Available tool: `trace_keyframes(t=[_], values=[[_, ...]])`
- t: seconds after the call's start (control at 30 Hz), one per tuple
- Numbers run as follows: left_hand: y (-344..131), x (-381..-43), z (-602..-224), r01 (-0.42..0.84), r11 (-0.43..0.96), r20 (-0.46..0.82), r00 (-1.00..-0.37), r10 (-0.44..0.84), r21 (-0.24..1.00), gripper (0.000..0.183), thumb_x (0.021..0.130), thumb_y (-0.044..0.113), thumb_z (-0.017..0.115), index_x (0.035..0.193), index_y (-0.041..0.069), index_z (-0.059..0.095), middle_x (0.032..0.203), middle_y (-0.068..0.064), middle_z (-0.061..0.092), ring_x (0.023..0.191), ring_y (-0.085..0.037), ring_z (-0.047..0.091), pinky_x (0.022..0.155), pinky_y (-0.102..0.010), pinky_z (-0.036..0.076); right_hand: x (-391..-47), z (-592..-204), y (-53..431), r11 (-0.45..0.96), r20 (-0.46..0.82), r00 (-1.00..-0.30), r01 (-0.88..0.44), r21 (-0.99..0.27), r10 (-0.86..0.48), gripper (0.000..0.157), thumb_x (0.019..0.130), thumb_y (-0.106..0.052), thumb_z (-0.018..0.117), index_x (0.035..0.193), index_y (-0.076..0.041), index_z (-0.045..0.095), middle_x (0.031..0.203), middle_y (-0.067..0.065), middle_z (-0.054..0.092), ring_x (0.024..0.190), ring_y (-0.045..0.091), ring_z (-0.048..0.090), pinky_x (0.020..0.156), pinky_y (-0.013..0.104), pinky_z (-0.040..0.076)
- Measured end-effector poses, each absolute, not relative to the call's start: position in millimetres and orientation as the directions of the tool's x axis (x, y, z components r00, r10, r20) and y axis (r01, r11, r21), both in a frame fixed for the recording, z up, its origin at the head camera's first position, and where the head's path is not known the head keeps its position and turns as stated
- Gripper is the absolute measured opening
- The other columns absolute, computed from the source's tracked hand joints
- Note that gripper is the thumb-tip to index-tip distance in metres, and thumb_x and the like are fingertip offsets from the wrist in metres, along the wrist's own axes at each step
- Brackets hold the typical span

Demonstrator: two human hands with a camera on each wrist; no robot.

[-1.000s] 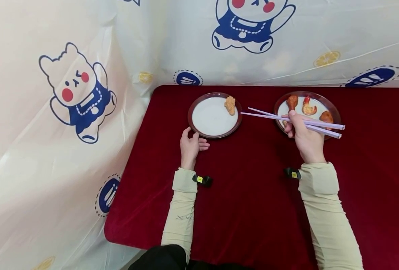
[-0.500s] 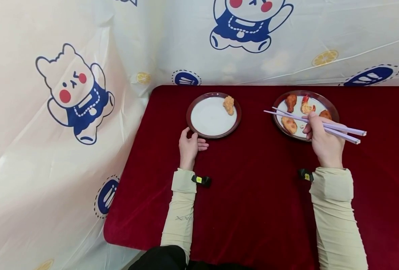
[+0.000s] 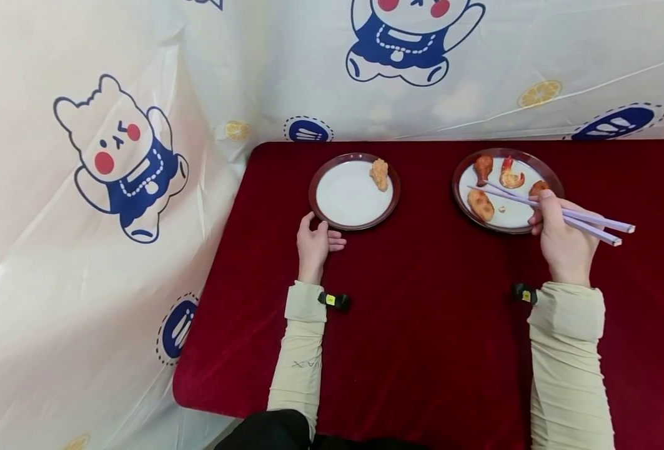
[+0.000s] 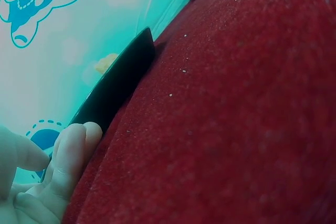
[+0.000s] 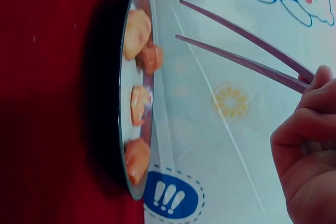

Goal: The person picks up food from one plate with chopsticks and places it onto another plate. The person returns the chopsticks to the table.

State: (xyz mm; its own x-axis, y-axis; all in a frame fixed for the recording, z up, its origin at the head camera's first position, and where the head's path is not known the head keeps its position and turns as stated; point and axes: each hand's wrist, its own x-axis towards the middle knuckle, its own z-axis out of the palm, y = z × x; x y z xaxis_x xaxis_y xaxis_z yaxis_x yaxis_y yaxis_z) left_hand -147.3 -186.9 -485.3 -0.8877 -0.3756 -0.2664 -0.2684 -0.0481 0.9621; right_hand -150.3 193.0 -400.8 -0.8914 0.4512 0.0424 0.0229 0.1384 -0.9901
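My left hand is at the near-left edge of a brown-rimmed white plate, its thumb and a finger pinching the rim in the left wrist view. A piece of fried chicken lies at that plate's right side. My right hand grips a pair of lilac chopsticks, tips slightly apart and pointing left over a second brown-rimmed plate. On this plate are a small drumstick, a shrimp, a flat golden nugget and a browned piece partly hidden by my hand. Nothing is between the chopstick tips.
Both plates stand near the back of a table with a dark red cloth. A printed curtain hangs behind the table and along its left side. A tiny crumb lies on the right plate.
My right hand has moved to the right with the chopsticks, from the gap between the plates to over the right plate. The left hand stays at its plate's rim.
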Motion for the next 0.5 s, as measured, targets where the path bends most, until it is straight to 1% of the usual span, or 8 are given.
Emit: trace_keyframes(t=[0.2, 0.37, 0.5], values=[[-186, -147, -484, -0.263, -0.052, -0.263, -0.886, -0.381, 0.963, 0.053, 0.100, 0.018, 0.044, 0.151, 0.016, 0.029, 0.072, -0.008, 0.068, 0.055, -0.016, 0.069, 0.063, -0.034, 0.063, -149, -398, 207, 0.124, 0.013, -0.854, 0.060, -0.990, 0.520, 0.024, 0.091, -0.031, 0.065, 0.078, -0.014, 0.076, 0.053, -0.011, 0.060, 0.041, 0.002, 0.051, 0.040, 0.012, 0.039], [-186, -146, -484, -0.255, -0.056, -0.256, -0.888, -0.381, 0.965, 0.053, 0.100, 0.017, 0.045, 0.151, 0.015, 0.029, 0.072, -0.008, 0.068, 0.056, -0.015, 0.069, 0.063, -0.034, 0.063, -148, -399, 214, 0.165, 0.057, -0.836, 0.040, -0.986, 0.546, 0.023, 0.093, -0.029, 0.062, 0.080, -0.016, 0.076, 0.053, -0.012, 0.059, 0.041, 0.002, 0.051, 0.042, 0.010, 0.043], [-185, -147, -485, -0.256, -0.052, -0.256, -0.890, -0.376, 0.965, 0.053, 0.101, 0.017, 0.044, 0.151, 0.015, 0.028, 0.072, -0.008, 0.068, 0.056, -0.016, 0.069, 0.063, -0.034, 0.063, -150, -400, 216, 0.134, 0.059, -0.826, 0.021, -0.991, 0.561, 0.023, 0.092, -0.026, 0.062, 0.082, -0.013, 0.077, 0.052, -0.011, 0.060, 0.040, 0.002, 0.051, 0.041, 0.010, 0.043]])
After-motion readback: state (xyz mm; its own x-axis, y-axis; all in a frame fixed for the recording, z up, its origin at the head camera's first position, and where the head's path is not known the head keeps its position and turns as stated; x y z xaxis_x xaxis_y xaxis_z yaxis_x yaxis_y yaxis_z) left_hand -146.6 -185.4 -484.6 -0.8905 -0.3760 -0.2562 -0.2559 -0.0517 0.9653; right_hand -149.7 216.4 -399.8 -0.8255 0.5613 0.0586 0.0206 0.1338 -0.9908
